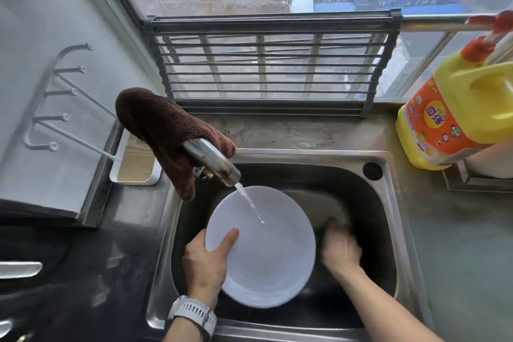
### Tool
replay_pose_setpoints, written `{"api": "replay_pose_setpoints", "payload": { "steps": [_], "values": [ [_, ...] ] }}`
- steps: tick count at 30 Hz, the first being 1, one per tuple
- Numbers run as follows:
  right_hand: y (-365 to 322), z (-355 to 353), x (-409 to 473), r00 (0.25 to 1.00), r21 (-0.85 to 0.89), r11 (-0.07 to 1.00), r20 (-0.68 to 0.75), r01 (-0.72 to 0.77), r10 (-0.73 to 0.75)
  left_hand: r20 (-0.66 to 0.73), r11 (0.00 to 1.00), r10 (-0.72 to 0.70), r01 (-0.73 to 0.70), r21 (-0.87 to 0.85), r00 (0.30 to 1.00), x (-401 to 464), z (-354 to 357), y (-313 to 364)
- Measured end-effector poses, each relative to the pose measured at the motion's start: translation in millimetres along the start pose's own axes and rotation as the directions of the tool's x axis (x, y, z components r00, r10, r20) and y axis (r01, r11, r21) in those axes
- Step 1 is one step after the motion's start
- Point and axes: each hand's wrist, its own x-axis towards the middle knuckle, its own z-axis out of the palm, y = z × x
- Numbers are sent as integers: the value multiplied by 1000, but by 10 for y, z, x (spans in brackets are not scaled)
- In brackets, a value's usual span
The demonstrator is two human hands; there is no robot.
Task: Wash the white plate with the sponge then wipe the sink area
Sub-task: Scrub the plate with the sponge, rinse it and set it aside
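A white plate [266, 255] is held tilted over the steel sink [385, 203]. My left hand [206, 261] grips the plate's left rim, thumb on its face. Water runs from the tap [213, 162] onto the plate's upper middle. My right hand [340, 248] is at the plate's right edge, fingers curled round a green sponge [322, 232] that mostly hides behind the plate and hand. The right hand is slightly blurred.
A brown cloth [163, 130] hangs over the tap. A yellow detergent bottle [460, 114] stands on the counter at the right. A grey folding rack [266, 66] leans against the window behind the sink. A small white tray [136, 166] sits left of the tap.
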Motion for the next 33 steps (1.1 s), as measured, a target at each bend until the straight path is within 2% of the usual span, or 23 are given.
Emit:
{"api": "replay_pose_setpoints", "payload": {
  "steps": [2,3,5,6,9,12,13,16,17,18,20,21,22,23,24,26,28,30,32,33],
  "values": [
    [-48,-58,-27,991,-14,999,-125,43,-45,-22,1000,7,-7,-4,1000,12,-17,26],
    [-53,-89,-79,966,57,994,-246,91,-74,-26,1000,5,-5,0,1000,24,-13,45],
    [-79,-130,-321,883,263,919,-443,295,-156,-6,1000,-13,13,-16,1000,30,-2,89],
    [-130,-170,-479,853,315,857,-464,409,-237,11,999,-23,24,-39,1000,37,10,112],
    [-430,-148,-855,791,233,757,-219,610,-571,35,997,-49,51,-54,998,-4,67,154],
    [-844,-29,-748,616,83,612,-42,787,-786,24,989,-114,116,-93,993,-106,129,161],
    [-917,-26,-628,603,46,602,-32,797,-797,18,983,-141,142,-114,990,-132,132,170],
    [-734,-40,-370,733,-8,733,3,680,-680,23,963,-217,218,-156,976,-155,99,168],
    [-605,-15,-432,753,-3,754,49,657,-656,37,962,-214,217,-166,976,-158,95,153],
    [-535,9,-566,738,19,742,99,670,-668,52,961,-208,214,-175,977,-171,100,166],
    [-604,8,-891,617,90,639,187,764,-764,58,960,-196,204,-193,979,-195,141,178],
    [-706,24,-926,551,102,572,174,814,-816,63,956,-196,205,-210,978,-215,162,201],
    [-821,34,-824,519,99,531,126,841,-845,61,957,-192,201,-211,980,-227,166,217],
    [-907,26,-643,533,63,537,67,841,-843,43,962,-180,185,-201,983,-228,147,241],
    [-921,-35,-450,597,28,597,27,802,-802,18,968,-168,168,-186,986,-213,114,253],
    [-692,-87,-225,730,-50,728,47,684,-682,-22,979,-125,119,-165,992,-179,28,267],
    [-442,-3,-437,759,-27,762,117,647,-641,-27,986,-82,78,-145,996,-164,23,298],
    [-509,51,-805,666,106,691,196,715,-720,-18,995,-71,70,-75,997,-181,110,295],
    [-770,36,-779,591,144,602,116,785,-798,-19,994,-94,92,-66,995,-236,197,276],
    [-899,-9,-625,588,117,590,56,799,-807,-20,991,-108,106,-87,994,-255,203,290]
  ]
}}
